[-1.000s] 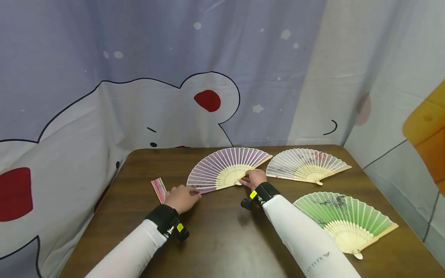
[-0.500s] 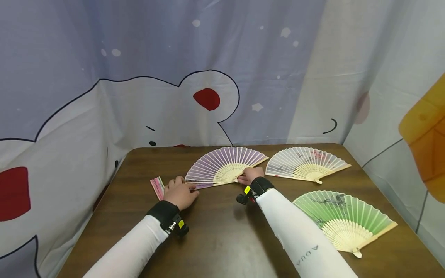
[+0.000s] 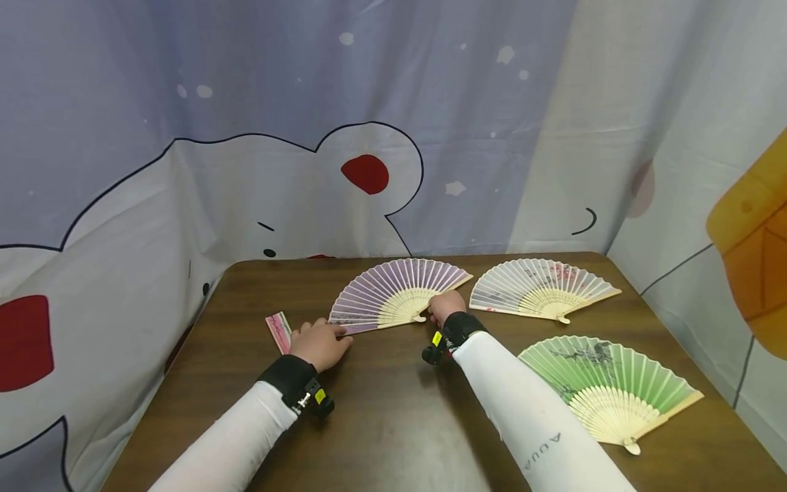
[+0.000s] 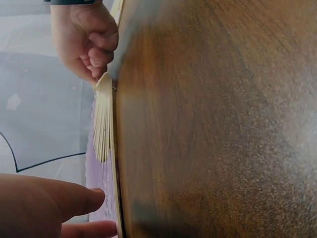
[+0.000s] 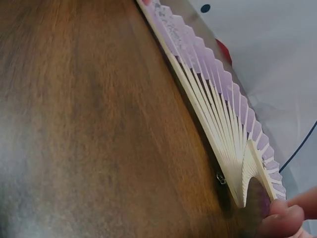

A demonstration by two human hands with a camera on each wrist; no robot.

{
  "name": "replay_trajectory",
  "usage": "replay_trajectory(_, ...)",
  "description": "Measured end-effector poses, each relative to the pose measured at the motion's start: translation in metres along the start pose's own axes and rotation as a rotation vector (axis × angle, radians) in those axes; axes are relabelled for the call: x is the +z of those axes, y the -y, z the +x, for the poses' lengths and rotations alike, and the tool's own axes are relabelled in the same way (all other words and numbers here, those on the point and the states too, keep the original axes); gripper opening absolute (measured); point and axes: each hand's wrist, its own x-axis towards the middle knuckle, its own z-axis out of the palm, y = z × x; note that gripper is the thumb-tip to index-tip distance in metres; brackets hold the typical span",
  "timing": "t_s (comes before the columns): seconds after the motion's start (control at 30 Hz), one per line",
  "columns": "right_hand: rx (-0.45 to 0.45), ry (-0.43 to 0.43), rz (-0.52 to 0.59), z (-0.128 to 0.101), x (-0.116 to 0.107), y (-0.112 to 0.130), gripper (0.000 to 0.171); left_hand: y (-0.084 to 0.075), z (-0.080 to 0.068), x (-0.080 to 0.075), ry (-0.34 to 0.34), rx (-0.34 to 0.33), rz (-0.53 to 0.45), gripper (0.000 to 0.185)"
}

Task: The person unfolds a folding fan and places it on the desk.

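A purple fan (image 3: pixel 399 290) lies spread open on the brown table (image 3: pixel 381 424). My left hand (image 3: pixel 320 342) rests at its left end, with straight fingers (image 4: pixel 54 201) touching the left guard stick. My right hand (image 3: pixel 446 305) sits by the pivot (image 5: pixel 220 177), its curled fingertips (image 5: pixel 283 216) pinching the lower end of the right guard stick. The left wrist view shows that hand (image 4: pixel 85 37) curled at the rib ends of the purple fan (image 4: pixel 103 119). Seen from the right wrist, the purple fan (image 5: pixel 213 99) lies flat on the wood.
A folded pink fan (image 3: pixel 279 333) lies just left of my left hand. An open white fan (image 3: pixel 541 290) lies at the back right and an open green fan (image 3: pixel 605 389) at the front right. A cartoon-printed curtain (image 3: pixel 307 137) hangs behind the table.
The purple fan has slid slightly away from me. My right hand shifted from the pivot's front to its right side. My left hand stayed at the fan's left end.
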Motion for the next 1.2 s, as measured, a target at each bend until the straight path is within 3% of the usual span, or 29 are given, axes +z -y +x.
replay_trajectory(0.1,-0.038,-0.003,-0.043,-0.001,0.0,0.001,0.012,0.001,0.001,0.001,-0.006,-0.005,-0.002,0.044)
replay_trajectory(0.37,-0.077,-0.012,-0.017,-0.002,0.003,-0.002,0.024,0.006,0.007,0.008,-0.038,-0.017,-0.031,0.052)
replay_trajectory(0.57,-0.081,-0.051,0.066,-0.008,0.005,0.002,0.017,0.007,0.006,0.008,-0.039,-0.03,-0.049,0.056)
replay_trajectory(0.77,-0.152,-0.077,0.159,-0.024,0.012,0.015,0.007,0.009,-0.001,0.003,-0.085,-0.046,-0.097,0.06)
replay_trajectory(0.97,-0.287,0.011,0.159,-0.051,0.034,0.026,0.009,0.014,-0.018,-0.009,-0.13,-0.076,-0.258,0.061)
replay_trajectory(1.2,-0.349,0.199,0.038,-0.096,0.062,0.03,0.013,0.029,-0.045,-0.009,-0.233,-0.138,-0.611,0.057)
